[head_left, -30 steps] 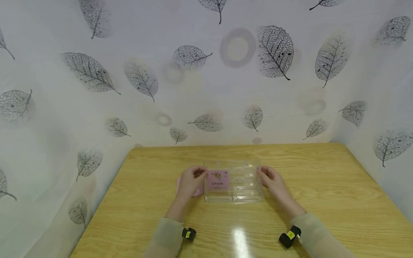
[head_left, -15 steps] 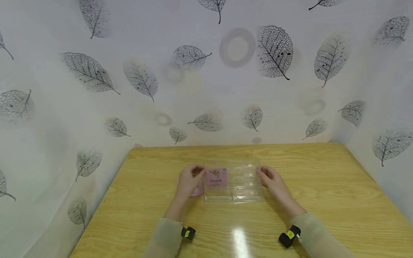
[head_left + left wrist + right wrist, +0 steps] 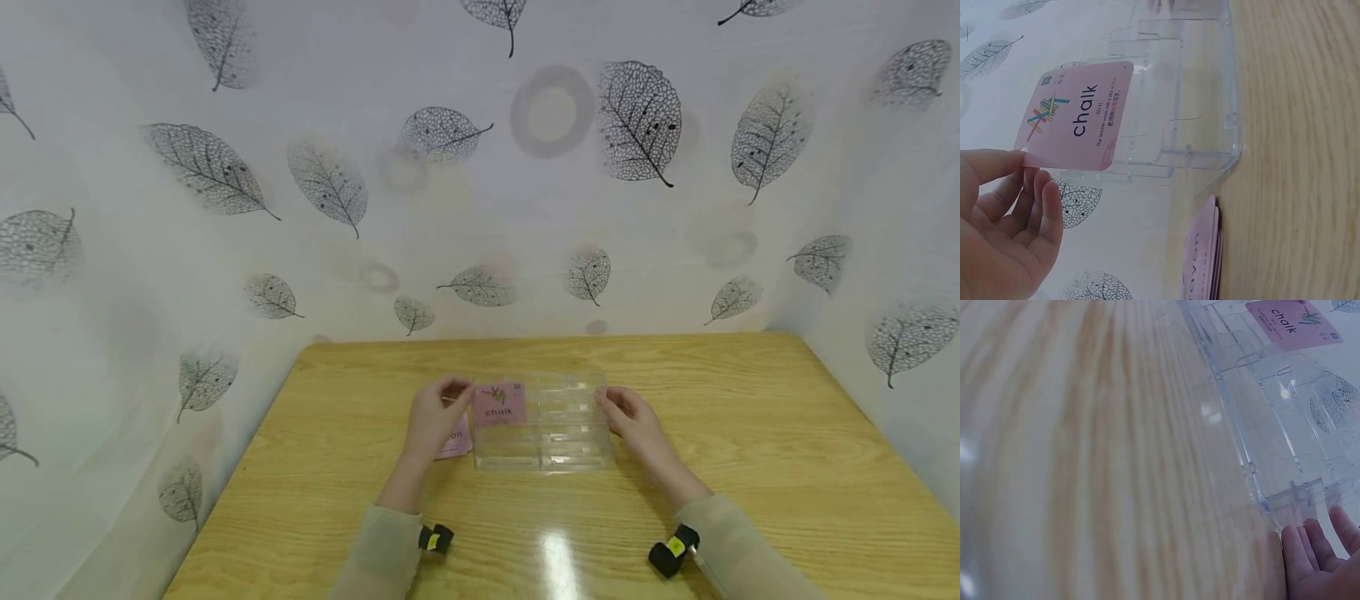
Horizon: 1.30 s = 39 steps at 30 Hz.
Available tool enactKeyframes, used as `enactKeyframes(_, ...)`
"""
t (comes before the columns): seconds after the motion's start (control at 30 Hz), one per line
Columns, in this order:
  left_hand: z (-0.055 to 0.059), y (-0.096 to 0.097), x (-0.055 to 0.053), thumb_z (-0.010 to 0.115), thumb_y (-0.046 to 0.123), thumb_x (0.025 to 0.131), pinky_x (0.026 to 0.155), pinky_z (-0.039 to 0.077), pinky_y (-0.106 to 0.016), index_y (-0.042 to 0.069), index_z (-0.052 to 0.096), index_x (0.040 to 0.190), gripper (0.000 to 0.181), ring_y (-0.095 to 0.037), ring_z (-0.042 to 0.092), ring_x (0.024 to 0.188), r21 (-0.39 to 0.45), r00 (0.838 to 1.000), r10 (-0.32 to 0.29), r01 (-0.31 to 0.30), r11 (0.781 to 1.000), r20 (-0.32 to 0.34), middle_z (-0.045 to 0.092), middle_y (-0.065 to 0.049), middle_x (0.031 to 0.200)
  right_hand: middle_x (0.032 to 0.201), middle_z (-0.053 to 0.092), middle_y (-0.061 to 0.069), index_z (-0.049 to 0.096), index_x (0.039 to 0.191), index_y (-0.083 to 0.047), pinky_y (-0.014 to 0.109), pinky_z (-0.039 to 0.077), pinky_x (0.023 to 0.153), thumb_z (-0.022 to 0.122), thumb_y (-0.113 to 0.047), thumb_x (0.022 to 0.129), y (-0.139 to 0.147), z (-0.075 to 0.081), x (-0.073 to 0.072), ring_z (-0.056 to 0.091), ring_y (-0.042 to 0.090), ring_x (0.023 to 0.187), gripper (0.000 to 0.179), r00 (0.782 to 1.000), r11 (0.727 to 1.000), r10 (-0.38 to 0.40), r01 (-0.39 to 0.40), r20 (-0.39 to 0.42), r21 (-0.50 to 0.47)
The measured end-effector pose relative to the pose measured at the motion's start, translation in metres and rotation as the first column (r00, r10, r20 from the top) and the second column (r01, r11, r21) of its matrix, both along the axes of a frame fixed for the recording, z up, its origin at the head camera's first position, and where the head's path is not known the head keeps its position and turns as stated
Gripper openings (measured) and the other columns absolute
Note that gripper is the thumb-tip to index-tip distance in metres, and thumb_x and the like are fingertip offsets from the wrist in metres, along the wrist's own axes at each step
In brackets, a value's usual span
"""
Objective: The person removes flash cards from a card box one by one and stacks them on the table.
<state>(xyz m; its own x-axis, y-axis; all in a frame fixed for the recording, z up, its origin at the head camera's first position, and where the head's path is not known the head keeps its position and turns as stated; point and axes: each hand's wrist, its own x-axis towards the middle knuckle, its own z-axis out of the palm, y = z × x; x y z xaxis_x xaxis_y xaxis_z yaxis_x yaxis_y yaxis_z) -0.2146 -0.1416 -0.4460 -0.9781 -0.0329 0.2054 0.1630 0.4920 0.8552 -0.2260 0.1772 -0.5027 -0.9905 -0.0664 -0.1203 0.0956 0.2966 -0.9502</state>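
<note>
A pink flashcard (image 3: 500, 404), printed with "chalk" and a drawing of coloured sticks, is pinched at one corner by my left hand (image 3: 432, 417). It stands upright at the upper left section of a clear plastic tiered rack (image 3: 510, 461), above the lower left tier. In the left wrist view, the thumb is on the front of the card (image 3: 1079, 115) and the fingers are curled behind. My right hand (image 3: 632, 415) grips the rack's right side edge with thumb and fingers; part of that grip is hidden in the right wrist view.
Beside the rack, on the left, a small stack of pink cards (image 3: 1202, 253) lies on the wooden table (image 3: 750, 433), its top word partly hidden. A leaf-patterned cloth (image 3: 480, 192) hangs behind and around the table.
My left hand has moved the chalk card slightly up and left, away from the lower tier. More of the card stack shows beside the wrist. The right hand and rack stay put.
</note>
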Motion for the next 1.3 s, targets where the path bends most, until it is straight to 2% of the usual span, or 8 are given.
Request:
enactKeyframes(0.1,0.002,-0.001,0.0,0.072,0.014,0.1,0.09,0.064,-0.04,0.002,0.075,0.107,0.014,-0.026,0.072,0.097,0.0,1.0,0.001,-0.001,1.0,-0.009,0.078,-0.014,0.103,0.153,0.053,0.026,0.045,0.153,0.004,0.017,0.055,0.095,0.049,-0.036,0.114,0.0,0.0,0.0,0.052,0.034,0.14,0.056,1.0,1.0,-0.004,0.004,0.0,-0.002)
enactKeyframes(0.3,0.005,-0.004,0.0,0.072,0.011,0.1,0.084,0.06,-0.023,0.002,0.075,0.108,0.012,-0.022,0.071,0.095,0.03,1.0,-0.003,0.004,1.0,-0.03,0.078,-0.014,0.103,0.154,0.053,0.026,0.046,0.153,0.004,0.017,0.055,0.095,0.049,-0.035,0.114,0.0,0.0,0.001,0.052,0.035,0.141,0.055,1.0,1.0,-0.002,0.002,-0.002,-0.007)
enactKeyframes(0.4,0.007,-0.006,0.001,0.072,0.009,0.099,0.082,0.058,-0.019,0.001,0.074,0.108,0.012,-0.022,0.071,0.094,0.045,1.0,0.003,-0.002,0.999,-0.03,0.078,-0.015,0.104,0.154,0.052,0.027,0.045,0.153,0.004,0.017,0.055,0.096,0.048,-0.035,0.115,0.0,0.0,0.001,0.051,0.036,0.142,0.055,1.0,1.0,0.0,0.0,-0.002,-0.008)
enactKeyframes(0.73,0.014,-0.013,0.002,0.072,0.009,0.099,0.083,0.059,-0.021,0.002,0.074,0.11,0.013,-0.024,0.072,0.096,0.024,0.999,0.046,-0.045,0.999,-0.022,0.078,-0.015,0.106,0.153,0.053,0.026,0.046,0.152,0.004,0.016,0.055,0.094,0.048,-0.035,0.114,-0.001,0.001,0.001,0.053,0.034,0.14,0.055,1.0,1.0,-0.003,0.003,-0.001,0.0)
enactKeyframes(1.0,0.019,-0.019,0.002,0.072,0.009,0.099,0.089,0.064,-0.034,0.002,0.074,0.111,0.014,-0.027,0.073,0.099,0.037,0.997,0.076,-0.076,0.996,-0.008,0.078,-0.016,0.107,0.156,0.05,0.028,0.042,0.155,0.005,0.022,0.055,0.097,0.047,-0.032,0.115,-0.001,0.001,-0.002,0.05,0.033,0.142,0.055,1.0,1.0,0.009,-0.009,0.021,-0.009)
enactKeyframes(1.3,0.017,-0.028,0.001,0.072,0.007,0.099,0.087,0.064,-0.027,0.0,0.074,0.113,0.015,-0.027,0.074,0.098,0.049,0.995,0.09,-0.089,0.995,-0.032,0.078,-0.018,0.109,0.156,0.05,0.028,0.041,0.155,0.006,0.02,0.055,0.096,0.047,-0.032,0.115,-0.001,0.0,-0.001,0.051,0.033,0.142,0.055,1.0,1.0,0.009,-0.009,0.02,-0.006)
